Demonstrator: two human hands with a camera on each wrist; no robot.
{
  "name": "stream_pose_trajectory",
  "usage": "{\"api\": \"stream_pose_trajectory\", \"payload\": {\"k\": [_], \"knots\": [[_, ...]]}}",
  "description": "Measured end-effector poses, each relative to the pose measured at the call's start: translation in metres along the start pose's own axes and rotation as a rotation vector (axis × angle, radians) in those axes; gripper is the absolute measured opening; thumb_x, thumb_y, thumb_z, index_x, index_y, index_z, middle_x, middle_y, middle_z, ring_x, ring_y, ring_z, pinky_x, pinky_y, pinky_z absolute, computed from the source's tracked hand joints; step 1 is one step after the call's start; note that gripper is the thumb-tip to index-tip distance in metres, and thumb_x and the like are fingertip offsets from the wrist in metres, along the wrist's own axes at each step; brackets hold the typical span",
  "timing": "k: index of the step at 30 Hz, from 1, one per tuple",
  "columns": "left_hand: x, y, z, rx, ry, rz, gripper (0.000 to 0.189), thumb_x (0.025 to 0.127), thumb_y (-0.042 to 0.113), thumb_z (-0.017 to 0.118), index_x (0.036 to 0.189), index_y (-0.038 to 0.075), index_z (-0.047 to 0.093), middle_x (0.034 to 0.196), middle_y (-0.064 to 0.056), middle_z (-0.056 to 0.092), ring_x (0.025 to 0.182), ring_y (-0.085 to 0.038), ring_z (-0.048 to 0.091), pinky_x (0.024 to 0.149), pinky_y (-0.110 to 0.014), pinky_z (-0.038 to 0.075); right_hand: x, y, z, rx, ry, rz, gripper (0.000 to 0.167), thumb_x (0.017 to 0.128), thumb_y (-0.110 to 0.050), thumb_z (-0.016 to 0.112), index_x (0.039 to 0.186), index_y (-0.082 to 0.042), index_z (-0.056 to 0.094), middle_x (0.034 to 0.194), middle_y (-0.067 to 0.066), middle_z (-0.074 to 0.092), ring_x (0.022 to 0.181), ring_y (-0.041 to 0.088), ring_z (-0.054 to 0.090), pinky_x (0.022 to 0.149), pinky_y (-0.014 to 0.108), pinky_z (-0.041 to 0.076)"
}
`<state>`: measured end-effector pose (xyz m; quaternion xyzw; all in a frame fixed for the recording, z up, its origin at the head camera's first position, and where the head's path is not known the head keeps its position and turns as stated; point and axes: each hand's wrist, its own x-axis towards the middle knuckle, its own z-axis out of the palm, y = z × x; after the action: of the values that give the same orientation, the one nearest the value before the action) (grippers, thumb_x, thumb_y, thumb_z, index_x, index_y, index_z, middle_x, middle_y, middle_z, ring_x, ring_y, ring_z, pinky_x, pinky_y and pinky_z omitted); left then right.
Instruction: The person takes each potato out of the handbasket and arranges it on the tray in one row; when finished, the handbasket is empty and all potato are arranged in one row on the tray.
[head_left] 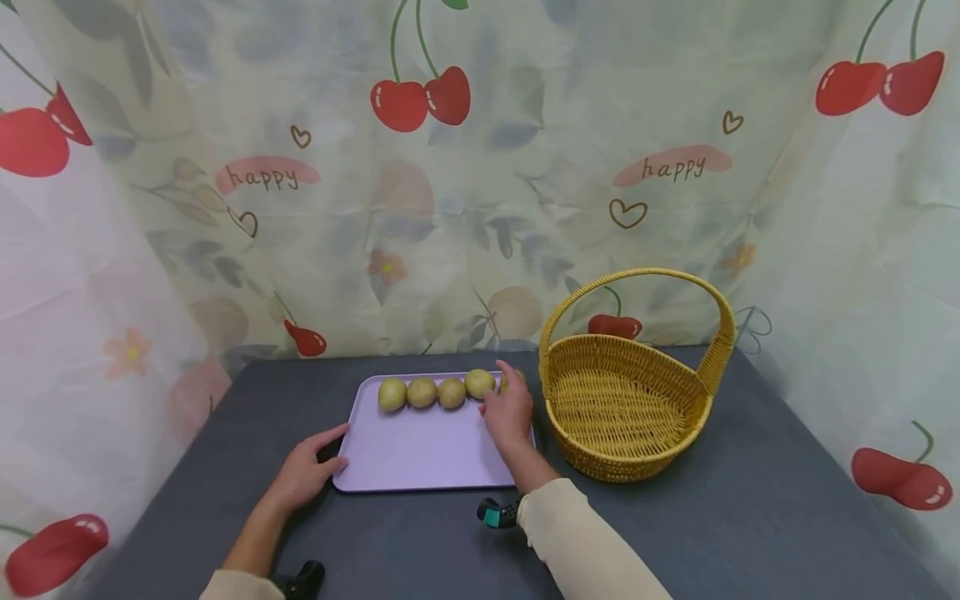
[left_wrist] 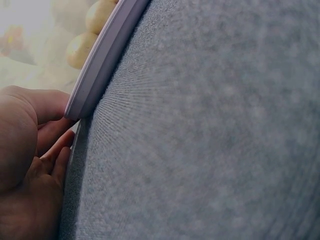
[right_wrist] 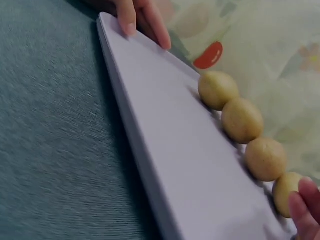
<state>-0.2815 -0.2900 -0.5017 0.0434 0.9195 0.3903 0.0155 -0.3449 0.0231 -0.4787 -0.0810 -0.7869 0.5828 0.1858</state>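
Note:
A lilac tray [head_left: 427, 458] lies on the table with a row of round yellow-green fruits [head_left: 422, 392] along its far side. My left hand [head_left: 303, 475] holds the tray's left edge, thumb over the rim, as the right wrist view also shows. The left wrist view has the thumb at the tray's corner [left_wrist: 77, 107] and the other fingers loosely bent beside it. My right hand [head_left: 510, 417] reaches over the tray's right end, fingers at the rightmost fruit [head_left: 513, 380], which they mostly hide. I cannot tell whether they grip it. In the right wrist view, two fingertips [right_wrist: 306, 195] overlap the neighbouring fruit [right_wrist: 286, 194].
A yellow woven basket [head_left: 626, 408] with a tall arched handle stands right of the tray, beside my right hand. Beneath everything is a dark grey table [head_left: 420, 542]. A cherry-patterned curtain [head_left: 480, 250] hangs behind and along both sides.

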Motion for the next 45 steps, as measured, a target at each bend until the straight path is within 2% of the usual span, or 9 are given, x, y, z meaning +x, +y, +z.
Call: {"api": "stream_pose_trajectory", "payload": {"k": [6,10,13,15,21,25,35,40,45], "knots": [[-0.001,0.000,0.000,-0.001,0.002,0.000,0.054,0.094,0.012,0.062,0.145,0.004,0.045,0.147,-0.024,0.041,0.137,-0.043,0.033,0.110,-0.059,0.023,0.010,0.002,0.004,-0.110,-0.099,-0.065,0.054,0.082,0.004,0.064,0.134,-0.011,0.060,0.126,0.016,0.060,0.051,0.012,0.061,0.048,0.025,0.051],[-0.001,0.001,0.000,-0.003,-0.001,-0.005,0.055,0.094,0.012,0.062,0.145,0.004,0.045,0.147,-0.023,0.040,0.137,-0.042,0.033,0.110,-0.059,0.023,0.014,0.005,0.006,-0.171,-0.157,-0.094,0.053,0.083,0.001,0.065,0.134,-0.011,0.059,0.135,0.015,0.055,0.092,0.024,0.066,0.066,0.030,0.054],[-0.001,0.002,-0.001,-0.002,-0.003,-0.007,0.055,0.094,0.013,0.062,0.145,0.004,0.045,0.148,-0.023,0.040,0.137,-0.043,0.032,0.110,-0.059,0.023,0.017,0.006,0.007,-0.241,-0.204,-0.100,0.053,0.084,-0.001,0.067,0.135,-0.012,0.059,0.143,0.017,0.048,0.122,0.031,0.052,0.083,0.037,0.051],[-0.001,0.002,-0.001,-0.003,0.000,-0.004,0.055,0.094,0.012,0.062,0.145,0.004,0.045,0.148,-0.024,0.040,0.137,-0.043,0.032,0.110,-0.059,0.023,0.019,0.006,0.008,-0.292,-0.245,-0.103,0.053,0.085,-0.004,0.068,0.136,-0.013,0.058,0.146,0.019,0.044,0.127,0.033,0.047,0.086,0.039,0.050],[-0.001,0.002,-0.001,-0.004,0.001,0.000,0.055,0.094,0.012,0.062,0.145,0.004,0.045,0.147,-0.024,0.040,0.137,-0.043,0.032,0.110,-0.059,0.022,0.022,0.004,0.008,-0.425,-0.330,-0.157,0.053,0.085,-0.007,0.070,0.136,-0.014,0.059,0.141,0.021,0.048,0.126,0.035,0.048,0.089,0.042,0.049],[-0.001,0.002,0.000,0.003,-0.002,-0.001,0.055,0.094,0.013,0.062,0.145,0.004,0.045,0.147,-0.024,0.040,0.137,-0.043,0.032,0.110,-0.060,0.022,0.019,0.004,0.007,-0.488,-0.303,-0.205,0.051,0.084,-0.006,0.069,0.134,-0.014,0.061,0.132,0.017,0.055,0.121,0.033,0.052,0.095,0.045,0.046],[-0.002,0.002,-0.001,0.010,-0.004,-0.013,0.055,0.095,0.015,0.062,0.146,0.005,0.044,0.148,-0.024,0.039,0.137,-0.044,0.031,0.109,-0.061,0.022,0.012,0.004,0.007,-0.553,-0.217,-0.202,0.047,0.087,-0.008,0.066,0.132,-0.020,0.062,0.124,0.010,0.057,0.100,0.032,0.061,0.079,0.042,0.050],[-0.001,0.002,0.000,0.015,0.001,-0.010,0.055,0.094,0.015,0.062,0.146,0.005,0.045,0.147,-0.024,0.040,0.137,-0.044,0.032,0.110,-0.060,0.022,0.013,0.005,0.007,-0.542,-0.214,-0.221,0.044,0.086,-0.007,0.067,0.130,-0.015,0.063,0.131,0.012,0.055,0.113,0.032,0.058,0.089,0.044,0.049],[-0.002,0.002,0.000,0.014,0.003,-0.010,0.055,0.094,0.014,0.062,0.146,0.005,0.045,0.147,-0.024,0.040,0.137,-0.044,0.032,0.110,-0.060,0.022,0.017,0.009,0.006,-0.474,-0.196,-0.324,0.040,0.081,-0.003,0.070,0.121,-0.007,0.065,0.131,0.013,0.058,0.119,0.031,0.055,0.094,0.044,0.046]]}}
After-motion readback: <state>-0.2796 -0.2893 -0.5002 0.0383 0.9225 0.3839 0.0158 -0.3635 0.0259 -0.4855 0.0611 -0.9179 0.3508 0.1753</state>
